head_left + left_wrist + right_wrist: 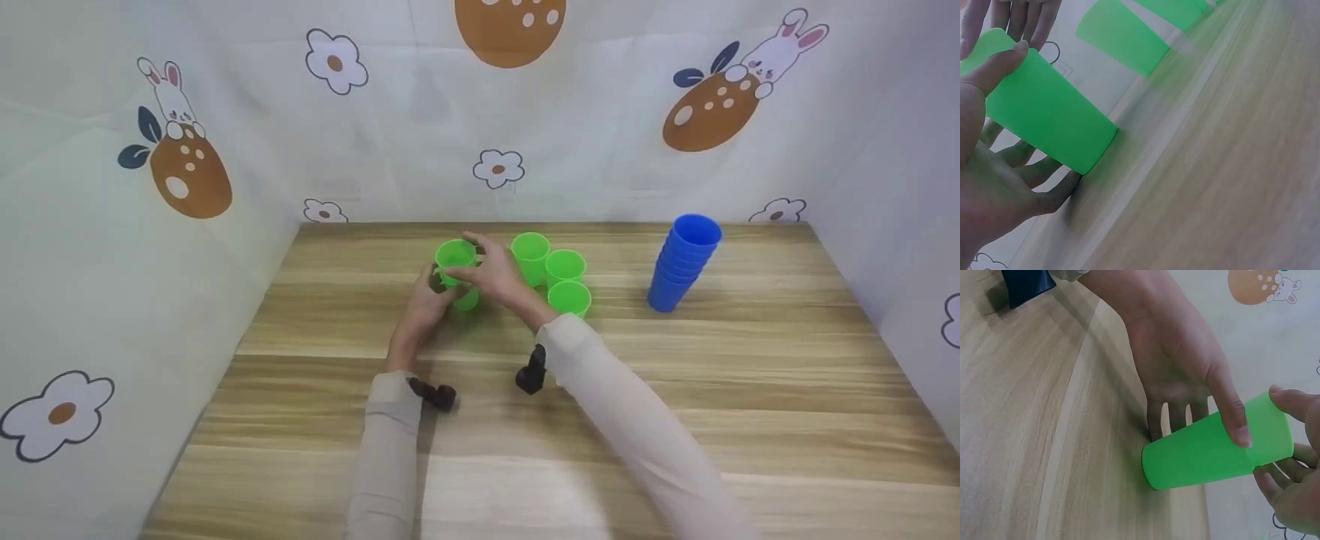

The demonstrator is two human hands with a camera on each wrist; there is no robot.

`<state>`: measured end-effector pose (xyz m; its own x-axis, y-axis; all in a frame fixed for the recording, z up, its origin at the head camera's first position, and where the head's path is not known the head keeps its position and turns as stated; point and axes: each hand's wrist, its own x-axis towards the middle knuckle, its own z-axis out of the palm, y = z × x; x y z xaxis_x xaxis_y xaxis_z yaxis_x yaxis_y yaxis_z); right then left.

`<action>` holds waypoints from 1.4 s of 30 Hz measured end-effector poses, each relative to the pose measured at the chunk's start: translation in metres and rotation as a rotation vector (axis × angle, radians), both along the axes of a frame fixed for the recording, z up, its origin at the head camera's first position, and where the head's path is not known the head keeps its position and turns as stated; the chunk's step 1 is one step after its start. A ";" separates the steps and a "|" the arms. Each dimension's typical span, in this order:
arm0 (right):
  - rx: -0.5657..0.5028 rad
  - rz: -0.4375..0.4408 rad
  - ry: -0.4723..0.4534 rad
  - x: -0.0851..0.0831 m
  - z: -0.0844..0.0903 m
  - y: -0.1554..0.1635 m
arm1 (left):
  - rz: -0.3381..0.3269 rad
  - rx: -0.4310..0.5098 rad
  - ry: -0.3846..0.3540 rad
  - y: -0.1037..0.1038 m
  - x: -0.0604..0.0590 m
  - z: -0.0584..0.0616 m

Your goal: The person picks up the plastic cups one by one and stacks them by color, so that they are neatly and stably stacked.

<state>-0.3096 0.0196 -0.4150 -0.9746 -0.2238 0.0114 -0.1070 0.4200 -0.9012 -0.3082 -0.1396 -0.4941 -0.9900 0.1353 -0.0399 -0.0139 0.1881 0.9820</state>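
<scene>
A green cup (454,253) stands upright at the left of the group, between the two hands. A step below its rim in the right wrist view looks like one green cup (1207,453) nested in another. Low around its side, the left hand (429,304) grips it, its thumb (1002,64) along the wall. From the other side the right hand (499,271) holds the upper cup by the rim, thumb and fingers on opposite sides. Three more green cups stand close to the right hand: one at the back (531,259), one beside it (565,268), one in front (569,298).
A leaning-looking stack of nested blue cups (681,262) stands at the right on the wooden table (675,435). Patterned fabric walls (420,135) rise at the back and sides. Each wrist carries a black camera mount, such as the left one (435,394).
</scene>
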 end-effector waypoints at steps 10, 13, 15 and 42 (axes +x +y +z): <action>-0.053 0.002 0.015 0.010 0.007 0.012 | -0.002 0.022 0.044 0.000 0.001 -0.003; -0.101 0.023 0.036 0.018 0.013 0.023 | 0.012 0.000 0.041 0.001 0.001 -0.003; -0.115 0.039 0.045 0.024 0.019 0.032 | 0.020 -0.010 0.041 0.002 0.001 -0.002; -0.180 -0.012 0.317 0.080 -0.001 0.136 | 0.029 -0.026 -0.015 0.003 0.000 0.002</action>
<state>-0.2297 0.1554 -0.4157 -0.9190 -0.1791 0.3511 -0.3885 0.2609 -0.8838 -0.3081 -0.1366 -0.4920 -0.9927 0.1056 -0.0583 -0.0346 0.2131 0.9764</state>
